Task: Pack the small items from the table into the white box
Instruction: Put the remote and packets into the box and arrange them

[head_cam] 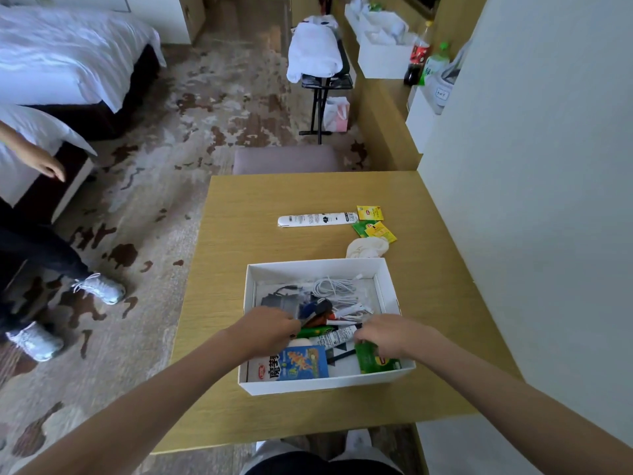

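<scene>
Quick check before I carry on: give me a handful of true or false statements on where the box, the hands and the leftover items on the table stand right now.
1. Both hands are inside the open white cardboard box. True: the left hand and right hand reach in among its contents.
2. The long white tube with printed text is already packed. False: it lies on the wooden table beyond the box.
3. Yellow tea bag sachets remain outside the box. True: they lie near the tube's right end.
4. The box is empty. False: it holds a coiled white cable, a blue printed packet and more.
5. The crumpled white cloth lies inside the box. False: it sits on the table just behind the far wall.
</scene>
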Tool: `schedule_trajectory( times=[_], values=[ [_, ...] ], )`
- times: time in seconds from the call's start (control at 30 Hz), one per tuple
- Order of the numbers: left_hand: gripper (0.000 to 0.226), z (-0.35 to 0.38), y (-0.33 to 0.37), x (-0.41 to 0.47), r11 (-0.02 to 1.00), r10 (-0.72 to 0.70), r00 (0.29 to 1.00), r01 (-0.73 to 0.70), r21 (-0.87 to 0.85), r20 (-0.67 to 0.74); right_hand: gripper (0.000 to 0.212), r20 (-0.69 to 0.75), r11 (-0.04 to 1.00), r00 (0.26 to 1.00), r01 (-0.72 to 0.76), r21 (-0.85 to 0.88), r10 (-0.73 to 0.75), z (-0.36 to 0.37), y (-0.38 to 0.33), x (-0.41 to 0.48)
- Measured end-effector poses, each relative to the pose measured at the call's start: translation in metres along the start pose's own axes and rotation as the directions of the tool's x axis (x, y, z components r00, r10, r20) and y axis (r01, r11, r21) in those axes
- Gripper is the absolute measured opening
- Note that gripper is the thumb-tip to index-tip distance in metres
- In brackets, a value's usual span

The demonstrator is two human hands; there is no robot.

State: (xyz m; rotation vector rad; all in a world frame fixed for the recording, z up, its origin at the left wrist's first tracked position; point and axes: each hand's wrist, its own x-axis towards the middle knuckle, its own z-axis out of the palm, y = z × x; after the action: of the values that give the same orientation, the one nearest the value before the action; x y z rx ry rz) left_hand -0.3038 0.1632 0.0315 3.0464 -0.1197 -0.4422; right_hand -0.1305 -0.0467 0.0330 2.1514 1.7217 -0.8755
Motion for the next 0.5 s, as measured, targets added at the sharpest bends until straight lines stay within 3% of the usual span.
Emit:
schedule_trajectory(
  times=[0.13, 0.27, 0.4, 0.5],
  values=[
    [0.029, -0.008, -0.001, 0.009, 0.998, 0.011, 0.997, -0.015, -0.059, -0.074, 0.044, -0.03, 0.991, 1.0, -0.001, -0.13, -0.003, 0.006, -0.004, 0.003],
    [0.028, -0.01, -0.001, 0.015, 0.988, 0.055, 0.993, -0.07, -0.135, -0.108, 0.032, -0.014, 0.99, 0.999, -0.038, -0.139, 0.037, 0.005, -0.004, 0.007],
    [0.035, -0.001, 0.006, 0.019, 0.974, 0.163, 0.986, -0.158, -0.16, 0.023, 0.032, -0.056, 0.985, 0.998, -0.028, -0.168, 0.019, 0.007, -0.003, 0.006],
    [0.038, 0.005, 0.012, 0.024, 0.968, 0.208, 0.978, -0.2, -0.149, 0.037, 0.042, -0.104, 0.976, 0.994, 0.007, -0.217, -0.03, 0.012, -0.002, 0.003]
  ],
)
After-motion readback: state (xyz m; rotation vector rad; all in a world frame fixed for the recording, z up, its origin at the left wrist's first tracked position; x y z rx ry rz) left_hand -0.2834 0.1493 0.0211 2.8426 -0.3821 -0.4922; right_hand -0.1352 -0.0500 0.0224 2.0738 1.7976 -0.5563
